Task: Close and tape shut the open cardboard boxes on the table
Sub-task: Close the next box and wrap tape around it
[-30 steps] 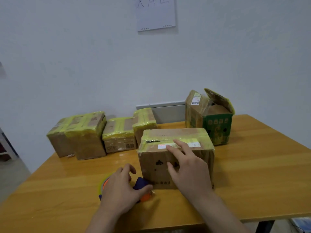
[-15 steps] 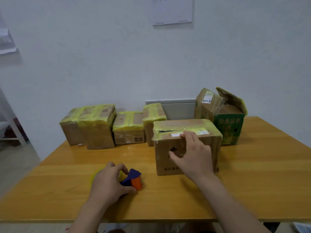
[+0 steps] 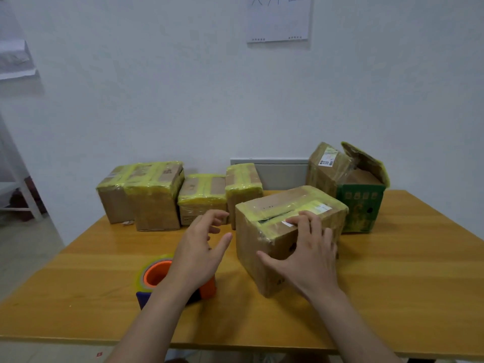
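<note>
A brown cardboard box (image 3: 264,218) with yellow tape over its top stands in the middle of the table, turned at an angle, a dark slit still showing along its top seam. My right hand (image 3: 306,252) grips its near face and top edge. My left hand (image 3: 201,247) hovers open just left of the box, holding nothing. Beneath my left wrist a tape dispenser (image 3: 157,276) with an orange core, a yellow roll and a blue body rests on the table. At the back right a green-printed box (image 3: 361,205) stands with its flaps open.
Several boxes wrapped in yellow tape (image 3: 154,195) line the back of the wooden table (image 3: 392,297) against the white wall. A grey panel (image 3: 277,174) sits behind them. A paper sheet (image 3: 279,19) hangs on the wall. The floor lies to the left.
My left hand has let go of the tape dispenser and lifted toward the box. My right hand has turned the box at an angle on the table.
</note>
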`<state>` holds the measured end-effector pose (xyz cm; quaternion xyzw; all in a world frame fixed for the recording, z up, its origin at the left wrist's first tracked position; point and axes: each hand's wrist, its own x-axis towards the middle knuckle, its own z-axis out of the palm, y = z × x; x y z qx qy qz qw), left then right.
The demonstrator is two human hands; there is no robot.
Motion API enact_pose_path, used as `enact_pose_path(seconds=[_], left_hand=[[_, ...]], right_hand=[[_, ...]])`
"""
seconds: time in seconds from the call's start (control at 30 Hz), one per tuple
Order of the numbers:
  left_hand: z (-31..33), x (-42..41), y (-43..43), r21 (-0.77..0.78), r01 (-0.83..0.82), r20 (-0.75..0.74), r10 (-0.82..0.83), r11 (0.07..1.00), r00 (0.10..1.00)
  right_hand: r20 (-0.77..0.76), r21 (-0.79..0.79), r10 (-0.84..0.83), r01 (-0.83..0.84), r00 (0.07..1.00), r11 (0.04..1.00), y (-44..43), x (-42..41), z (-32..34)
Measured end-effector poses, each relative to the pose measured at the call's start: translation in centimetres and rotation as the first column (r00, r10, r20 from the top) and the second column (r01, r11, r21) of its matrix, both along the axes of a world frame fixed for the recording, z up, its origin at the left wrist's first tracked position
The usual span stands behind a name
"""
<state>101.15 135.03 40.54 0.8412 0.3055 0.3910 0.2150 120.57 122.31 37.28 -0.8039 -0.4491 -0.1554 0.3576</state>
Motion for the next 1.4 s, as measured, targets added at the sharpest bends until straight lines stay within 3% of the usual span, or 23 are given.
enact_pose_path(seconds=[0.13, 0.2, 0.3, 0.43, 0.57, 0.9, 1.0, 1.1, 1.23, 1.4], left_hand=[[0.4, 1.6, -0.4, 0.012, 0.087, 0.060, -0.087, 0.996, 0.994], [0.7, 1.8, -0.8, -0.006, 0.137, 0.071, -0.136, 0.991, 0.988], [0.7, 1.7, -1.6, -0.018, 0.158, 0.142, -0.154, 0.987, 0.978], [0.5, 1.2, -3.1, -0.033, 0.171, 0.221, -0.160, 0.985, 0.962], [0.5, 0.8, -3.4, -0.072, 0.213, 0.245, -0.190, 0.974, 0.951], [-0.8, -1.5, -1.6, -0.178, 0.233, 0.270, -0.180, 0.956, 0.946], [-1.9, -3.9, -0.5, -0.283, -0.067, 0.125, 0.106, 0.957, 0.986], [-3.6, -6.1, 0.3, -0.141, -0.366, -0.291, 0.315, 0.920, 0.903], [-5.1, -7.5, -0.1, 0.065, -0.321, -0.556, 0.301, 0.945, 0.775], [-4.3, -8.2, 0.0, 0.056, -0.332, -0.506, 0.314, 0.942, 0.804]], right_hand=[[0.012, -0.007, 0.189, -0.189, 0.982, 0.982, -1.7, 1.2, 0.7], [-0.054, -0.025, 0.310, -0.312, 0.949, 0.950, -2.7, 1.9, 1.5], [-0.171, -0.028, 0.450, -0.461, 0.876, 0.887, -3.8, 3.2, 2.1], [-0.307, 0.097, 0.607, -0.610, 0.733, 0.787, -4.5, 4.1, 1.8], [-0.381, 0.207, 0.660, -0.636, 0.648, 0.744, -4.0, 3.6, 2.1], [-0.333, 0.186, 0.637, -0.614, 0.695, 0.767, -3.1, 3.0, 0.5], [-0.314, 0.203, 0.637, -0.605, 0.704, 0.770, -2.9, 2.7, -0.1], [-0.280, 0.244, 0.628, -0.579, 0.726, 0.778, -2.5, 2.5, -0.5], [-0.262, 0.286, 0.625, -0.559, 0.736, 0.778, -2.1, 2.3, -0.6], [-0.312, 0.214, 0.579, -0.538, 0.753, 0.815, -2.6, 2.0, 0.6]])
